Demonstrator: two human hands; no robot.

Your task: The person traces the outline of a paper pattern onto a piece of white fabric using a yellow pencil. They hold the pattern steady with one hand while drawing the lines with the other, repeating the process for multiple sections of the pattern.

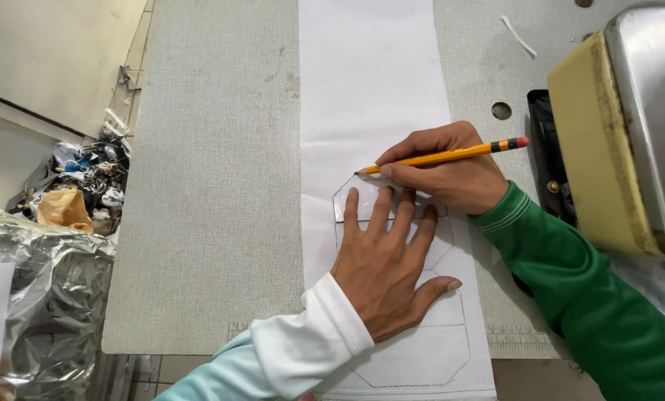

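My left hand (387, 266), in a white sleeve, lies flat with fingers spread on a clear plastic template (362, 194) that rests on a long white fabric strip (369, 82). Pressed just above it, my right hand (444, 174), in a green sleeve, grips a yellow pencil (451, 154) with a pink eraser. The pencil's tip touches the template's upper left edge. Pencil outlines of angular shapes (414, 356) show on the strip below my left hand.
The strip lies along a grey work table (214, 186). A sewing machine (629, 134) with a cream and metal body stands at the right. At the left, below the table's edge, sit crinkled plastic bags (43, 275) and scraps (87, 178).
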